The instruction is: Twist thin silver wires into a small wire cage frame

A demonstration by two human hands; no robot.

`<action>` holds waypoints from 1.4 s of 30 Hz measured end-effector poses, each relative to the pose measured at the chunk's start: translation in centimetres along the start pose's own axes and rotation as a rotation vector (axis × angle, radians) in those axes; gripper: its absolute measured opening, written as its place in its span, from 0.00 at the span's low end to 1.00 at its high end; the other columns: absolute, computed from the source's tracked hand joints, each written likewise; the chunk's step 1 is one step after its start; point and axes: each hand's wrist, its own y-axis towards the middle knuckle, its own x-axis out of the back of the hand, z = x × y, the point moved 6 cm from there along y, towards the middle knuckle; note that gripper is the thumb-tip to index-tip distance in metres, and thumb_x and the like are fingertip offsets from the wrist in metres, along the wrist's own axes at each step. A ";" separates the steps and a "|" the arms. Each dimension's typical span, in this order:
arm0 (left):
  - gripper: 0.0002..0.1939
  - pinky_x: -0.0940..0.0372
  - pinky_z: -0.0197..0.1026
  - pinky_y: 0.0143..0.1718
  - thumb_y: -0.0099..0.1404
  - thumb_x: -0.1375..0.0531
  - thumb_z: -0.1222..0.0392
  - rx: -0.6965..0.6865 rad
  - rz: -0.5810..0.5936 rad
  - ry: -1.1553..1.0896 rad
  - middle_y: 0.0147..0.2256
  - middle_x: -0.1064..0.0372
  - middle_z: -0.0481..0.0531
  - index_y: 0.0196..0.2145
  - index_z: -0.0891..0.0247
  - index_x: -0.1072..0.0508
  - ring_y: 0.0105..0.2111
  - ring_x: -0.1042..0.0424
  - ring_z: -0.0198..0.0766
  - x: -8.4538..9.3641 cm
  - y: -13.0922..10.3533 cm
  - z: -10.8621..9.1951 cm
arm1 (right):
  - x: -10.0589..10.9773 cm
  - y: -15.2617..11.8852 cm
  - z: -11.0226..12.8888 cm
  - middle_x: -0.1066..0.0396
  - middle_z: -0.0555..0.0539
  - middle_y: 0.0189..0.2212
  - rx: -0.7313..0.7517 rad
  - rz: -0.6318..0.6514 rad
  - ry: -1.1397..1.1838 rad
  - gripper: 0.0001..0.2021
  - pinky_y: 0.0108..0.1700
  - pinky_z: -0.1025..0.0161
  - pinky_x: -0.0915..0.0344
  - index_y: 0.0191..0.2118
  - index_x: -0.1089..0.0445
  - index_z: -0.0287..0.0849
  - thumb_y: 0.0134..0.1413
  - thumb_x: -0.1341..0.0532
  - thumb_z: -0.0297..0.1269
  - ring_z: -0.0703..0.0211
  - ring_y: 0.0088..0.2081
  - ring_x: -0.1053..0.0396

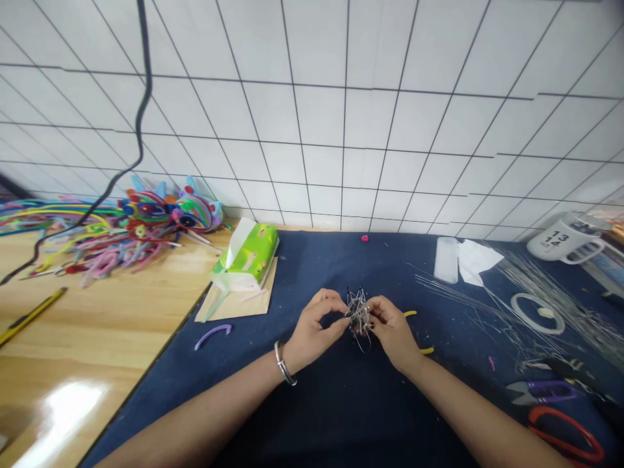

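Observation:
Between my two hands, over the dark blue mat (312,416), is a small tangled piece of bent silver wire (359,313) with loose ends sticking out. My left hand (319,325) pinches its left side with thumb and forefinger. On the right side, the fingers of my right hand (394,330) close on the same wire piece. Behind my right hand, the yellow handles of a tool (427,351) show in part; its head is hidden. A silver bangle (284,364) circles my left wrist.
At left lie a purple pipe cleaner piece (213,335), a green tissue pack (251,253) and a heap of coloured pipe cleaners (112,240). On the right are loose wires (546,292), a clear tape ring (537,313), purple snips (550,391), red-handled scissors (565,429) and a white mug (560,240).

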 end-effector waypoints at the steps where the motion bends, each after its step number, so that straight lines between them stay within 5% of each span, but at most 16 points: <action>1: 0.05 0.41 0.44 0.45 0.58 0.40 0.65 0.004 0.019 0.002 0.36 0.38 0.53 0.34 0.63 0.30 0.39 0.36 0.39 -0.1 0.0 -0.1 | -0.1 0.0 0.0 0.37 0.53 0.25 0.000 0.007 0.009 0.03 0.31 0.65 0.37 0.32 0.39 0.44 0.53 0.43 0.34 0.63 0.27 0.35; 6: 0.13 0.41 0.45 0.48 0.57 0.39 0.62 0.046 0.090 -0.057 0.40 0.38 0.54 0.42 0.61 0.29 0.44 0.37 0.40 -0.6 0.1 -0.2 | 0.1 0.1 0.1 0.37 0.53 0.26 0.011 -0.015 -0.012 0.04 0.30 0.67 0.38 0.32 0.38 0.43 0.51 0.41 0.35 0.66 0.26 0.38; 15: 0.08 0.40 0.42 0.42 0.51 0.42 0.74 0.086 0.069 0.014 0.36 0.38 0.51 0.29 0.64 0.34 0.38 0.36 0.37 -1.3 0.0 0.0 | -0.1 0.0 0.3 0.36 0.53 0.26 0.074 -0.012 -0.225 0.02 0.33 0.67 0.39 0.31 0.34 0.41 0.51 0.41 0.33 0.65 0.28 0.38; 30: 0.12 0.40 0.41 0.41 0.48 0.44 0.76 -0.006 0.062 0.034 0.36 0.40 0.52 0.30 0.63 0.36 0.37 0.38 0.37 0.3 0.6 0.5 | 0.4 0.3 1.8 0.33 0.50 0.32 0.118 0.039 -0.308 0.06 0.37 0.64 0.37 0.26 0.37 0.42 0.46 0.45 0.24 0.63 0.32 0.35; 42: 0.11 0.41 0.35 0.36 0.51 0.42 0.74 0.141 0.128 -0.481 0.38 0.43 0.50 0.31 0.64 0.37 0.34 0.38 0.31 -0.2 0.8 1.9 | 0.8 0.0 3.1 0.37 0.52 0.26 0.154 -0.024 -0.371 0.04 0.31 0.66 0.41 0.26 0.37 0.42 0.47 0.43 0.26 0.64 0.27 0.40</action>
